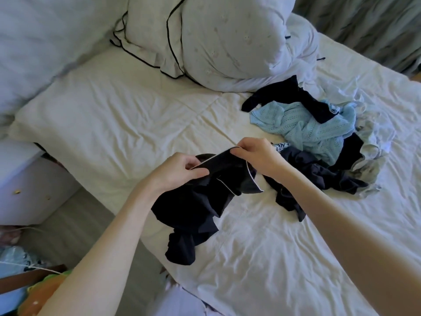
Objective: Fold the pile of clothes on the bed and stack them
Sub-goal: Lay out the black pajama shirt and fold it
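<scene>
- Dark garment (200,201) with thin white piping hangs crumpled, its lower end resting on the bed (114,115).
- Left hand (180,169) and right hand (255,156) both pinch its piped edge.
- Unfolded pile (319,137) lies just beside, to the right.

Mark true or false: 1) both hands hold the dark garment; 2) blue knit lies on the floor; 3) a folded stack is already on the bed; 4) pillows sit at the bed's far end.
1) True: left hand and right hand pinch the dark garment by its piped edge.
2) False: the blue knit lies in the pile on the bed.
3) False: no folded stack shows.
4) True: pillows sit there.
</scene>
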Demonstrator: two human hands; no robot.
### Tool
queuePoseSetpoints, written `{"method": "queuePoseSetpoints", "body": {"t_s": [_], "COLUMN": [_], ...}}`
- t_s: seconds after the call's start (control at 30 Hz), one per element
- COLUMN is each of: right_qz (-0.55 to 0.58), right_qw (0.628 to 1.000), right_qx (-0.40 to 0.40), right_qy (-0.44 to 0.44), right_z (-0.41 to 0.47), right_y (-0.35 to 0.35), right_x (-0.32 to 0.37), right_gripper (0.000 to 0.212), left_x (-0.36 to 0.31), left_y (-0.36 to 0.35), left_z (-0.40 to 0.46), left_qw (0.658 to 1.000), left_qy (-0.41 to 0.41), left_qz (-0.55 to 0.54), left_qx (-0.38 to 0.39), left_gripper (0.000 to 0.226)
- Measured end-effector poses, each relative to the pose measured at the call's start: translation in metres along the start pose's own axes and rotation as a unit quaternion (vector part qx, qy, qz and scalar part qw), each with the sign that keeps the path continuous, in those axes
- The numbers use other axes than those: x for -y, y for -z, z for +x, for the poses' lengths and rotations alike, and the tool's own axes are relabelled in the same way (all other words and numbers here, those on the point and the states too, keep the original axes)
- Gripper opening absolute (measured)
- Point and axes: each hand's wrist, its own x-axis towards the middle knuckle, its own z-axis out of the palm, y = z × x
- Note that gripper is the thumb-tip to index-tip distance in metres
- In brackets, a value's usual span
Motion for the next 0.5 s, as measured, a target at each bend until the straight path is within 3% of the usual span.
{"method": "queuePoseSetpoints", "body": {"t_s": [0.13, 0.2, 0.3, 0.5], "right_qz": [0.132, 0.091, -0.068, -0.114], "right_qw": [0.983, 0.987, 0.997, 0.989], "right_qx": [0.102, 0.117, 0.04, -0.092], "right_qy": [-0.073, -0.054, -0.014, -0.017], "right_z": [-0.015, -0.021, -0.028, -0.035], "right_y": [0.014, 0.016, 0.005, -0.024], "right_x": [0.006, 0.002, -0.011, -0.032], "right_gripper": [0.01, 0.008, 0.012, 0.019], "left_x": [0.006, 0.001, -0.019, -0.024], "left_y": [0.003, 0.005, 0.014, 0.029], "left_z": [-0.023, -0.032, -0.045, -0.074], "left_qw": [0.999, 0.996, 0.985, 0.978], "left_qy": [0.025, 0.023, -0.021, -0.049], "left_qz": [-0.026, -0.075, -0.154, -0.173], "left_qx": [-0.013, -0.048, -0.075, -0.106], "left_gripper": [0.027, 0.032, 0.037, 0.04]}}
